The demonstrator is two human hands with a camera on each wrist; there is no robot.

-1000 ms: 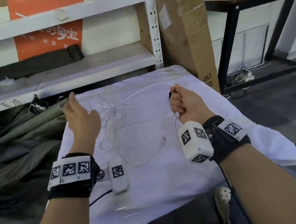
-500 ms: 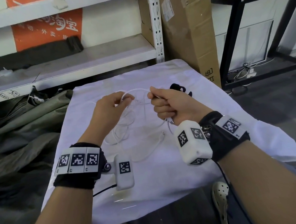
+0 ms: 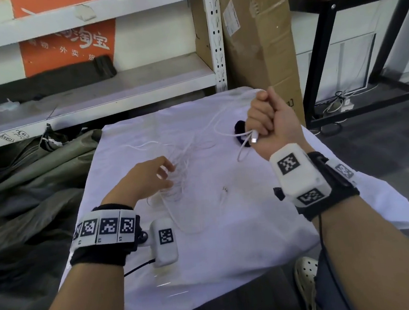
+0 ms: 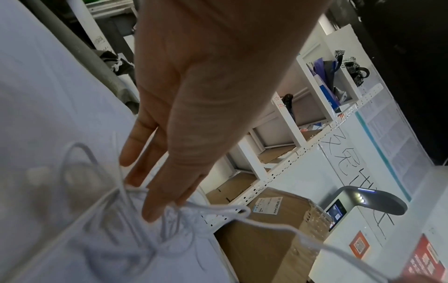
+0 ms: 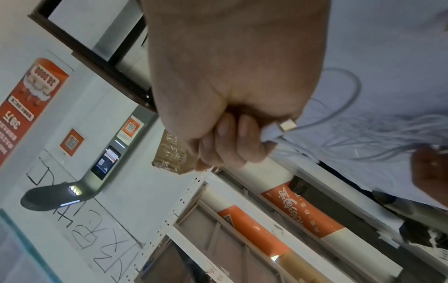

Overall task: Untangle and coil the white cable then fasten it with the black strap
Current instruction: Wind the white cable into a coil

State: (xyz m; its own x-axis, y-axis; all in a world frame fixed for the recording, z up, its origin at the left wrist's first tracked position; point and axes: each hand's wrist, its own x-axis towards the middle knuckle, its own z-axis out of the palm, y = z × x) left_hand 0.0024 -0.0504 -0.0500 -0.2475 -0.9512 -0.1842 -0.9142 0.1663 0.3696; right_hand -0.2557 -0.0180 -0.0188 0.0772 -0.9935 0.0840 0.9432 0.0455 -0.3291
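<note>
The white cable [image 3: 186, 156] lies in a loose tangle on the white cloth [image 3: 232, 252]. My right hand [image 3: 260, 122] is raised at the far right in a fist around one end of the cable, whose metal-tipped plug [image 3: 254, 140] sticks out below the fist. The wrist view shows the same plug [image 5: 287, 126] beside my curled right hand [image 5: 230, 145]. My left hand [image 3: 166, 174] has straight, spread fingers touching the tangle. In its wrist view, cable strands [image 4: 218, 207] run under the left hand [image 4: 155, 191]. The other plug [image 3: 225, 189] lies loose on the cloth. The black strap [image 3: 239, 129] is partly hidden behind the right hand.
A tall cardboard box [image 3: 260, 49] stands just behind the table's far right corner, beside a white metal shelf [image 3: 117, 88]. A black table frame [image 3: 314, 56] is at the right. Olive-green fabric [image 3: 26, 184] is heaped at the left.
My right hand has moved up and to the right, drawing the cable with it. The left hand has let go of its pinch, opened and dropped down-left onto the tangle.
</note>
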